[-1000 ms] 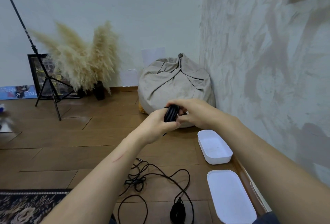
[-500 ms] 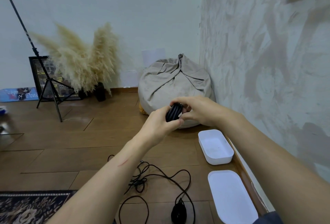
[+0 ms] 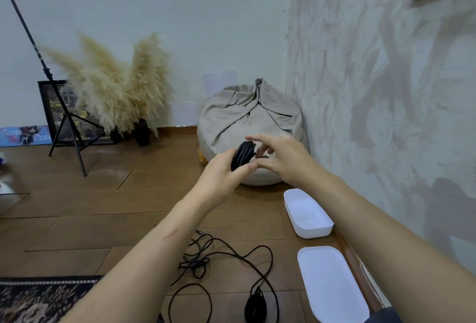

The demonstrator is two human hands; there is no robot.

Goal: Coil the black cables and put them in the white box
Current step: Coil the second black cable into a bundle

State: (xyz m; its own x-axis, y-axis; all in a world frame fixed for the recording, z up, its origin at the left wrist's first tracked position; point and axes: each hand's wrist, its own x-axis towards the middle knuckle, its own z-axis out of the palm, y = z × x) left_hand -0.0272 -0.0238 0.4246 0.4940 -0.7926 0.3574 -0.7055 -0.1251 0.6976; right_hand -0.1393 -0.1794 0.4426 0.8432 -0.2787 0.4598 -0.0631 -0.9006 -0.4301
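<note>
My left hand [image 3: 221, 176] grips a tight coil of black cable [image 3: 242, 155], held up in front of me. My right hand [image 3: 282, 160] is just right of the coil, fingers spread and loose, not holding it. On the floor below lies a loose black cable [image 3: 226, 255] in tangled loops, with a small black coiled bundle [image 3: 255, 307] at its near end. The open white box [image 3: 306, 213] sits by the right wall, with nothing in it. Its white lid [image 3: 332, 284] lies nearer to me.
A beige beanbag [image 3: 247, 121] fills the corner behind my hands. Pampas grass [image 3: 116, 85] in dark vases and a black tripod [image 3: 64, 121] stand at the back left. A patterned rug [image 3: 38, 297] edges the lower left. The textured wall [image 3: 386, 91] runs close on the right.
My right hand has let go of the coil and its fingers have spread. The left hand keeps holding the coil, slightly higher.
</note>
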